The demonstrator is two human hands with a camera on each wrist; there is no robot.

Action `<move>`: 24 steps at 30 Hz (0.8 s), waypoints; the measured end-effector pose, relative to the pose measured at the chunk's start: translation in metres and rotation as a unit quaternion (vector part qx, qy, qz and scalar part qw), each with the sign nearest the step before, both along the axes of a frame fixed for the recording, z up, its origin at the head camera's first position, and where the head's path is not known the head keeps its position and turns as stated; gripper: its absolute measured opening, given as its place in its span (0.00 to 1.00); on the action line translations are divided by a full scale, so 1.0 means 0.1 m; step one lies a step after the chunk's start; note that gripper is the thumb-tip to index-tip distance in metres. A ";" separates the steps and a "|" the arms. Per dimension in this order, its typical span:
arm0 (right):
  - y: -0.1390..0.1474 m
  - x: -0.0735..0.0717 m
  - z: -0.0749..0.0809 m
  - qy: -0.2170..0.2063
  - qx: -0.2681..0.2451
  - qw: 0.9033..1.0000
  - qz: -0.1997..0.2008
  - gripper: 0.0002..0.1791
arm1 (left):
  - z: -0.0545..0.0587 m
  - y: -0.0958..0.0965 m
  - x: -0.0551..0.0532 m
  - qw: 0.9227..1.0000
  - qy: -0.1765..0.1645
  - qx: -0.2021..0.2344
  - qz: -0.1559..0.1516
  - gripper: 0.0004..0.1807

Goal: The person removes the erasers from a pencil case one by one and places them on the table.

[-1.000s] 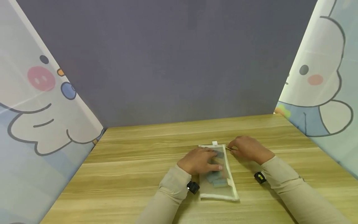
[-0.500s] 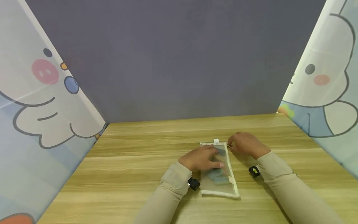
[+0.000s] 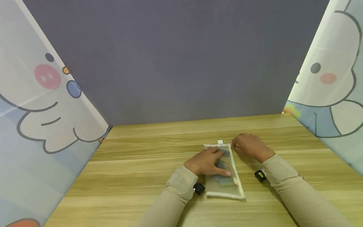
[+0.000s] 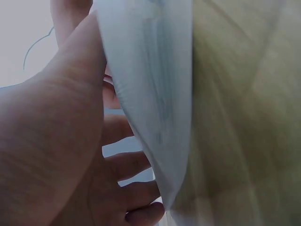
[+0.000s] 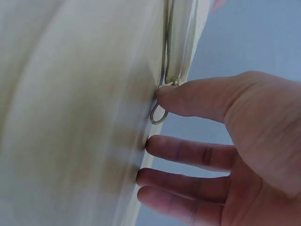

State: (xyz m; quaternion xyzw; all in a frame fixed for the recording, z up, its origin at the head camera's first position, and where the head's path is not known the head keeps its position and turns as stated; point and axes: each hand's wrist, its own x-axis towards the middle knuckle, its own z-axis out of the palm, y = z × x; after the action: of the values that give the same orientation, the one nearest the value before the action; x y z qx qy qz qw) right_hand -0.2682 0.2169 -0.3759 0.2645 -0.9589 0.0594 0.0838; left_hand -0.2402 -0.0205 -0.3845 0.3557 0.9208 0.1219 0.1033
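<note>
A translucent mesh zipper pouch [image 3: 215,189] with pale edging lies flat on the table, bluish pieces [image 3: 225,182] dimly visible inside. My left hand [image 3: 204,163] rests on top of it with spread fingers, hiding part of the contents. In the left wrist view, the pouch's side [image 4: 155,94] stands up close beside that palm. At the pouch's far right corner, my right hand [image 3: 250,147] pinches the zipper pull. The right wrist view has its looped end [image 5: 159,116] sticking out below the thumb [image 5: 202,96]; the index finger is mostly hidden there.
The wood-grain table [image 3: 136,176] stretches around the pouch on all sides. A dark grey panel [image 3: 181,63] rises at its back edge, with cartoon-printed sheets [image 3: 37,126] along both sides. A white tag [image 3: 220,142] sticks out from the pouch's far edge.
The head view has shifted slightly. My left hand's thumb and fingers are spread a little further over the pouch. My right hand stays at the zipper corner, its fingers slightly closer to the edge.
</note>
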 end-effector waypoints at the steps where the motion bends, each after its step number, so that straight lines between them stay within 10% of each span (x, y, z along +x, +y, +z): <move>1: 0.00 0.00 -0.01 0.002 0.000 1.000 0.001 0.05 | 0.00 0.00 0.00 1.000 0.002 0.000 0.000 0.51; 24: 0.07 0.02 0.01 -0.012 -0.011 0.999 0.042 0.07 | -0.02 0.01 0.01 1.000 0.007 0.000 0.007 0.51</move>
State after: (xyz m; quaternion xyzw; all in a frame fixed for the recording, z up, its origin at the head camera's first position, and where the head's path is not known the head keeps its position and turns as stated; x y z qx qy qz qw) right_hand -0.2663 0.2243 -0.3749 0.3027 -0.9472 0.0768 0.0723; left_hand -0.2391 -0.0195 -0.3864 0.3498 0.9241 0.1202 0.0958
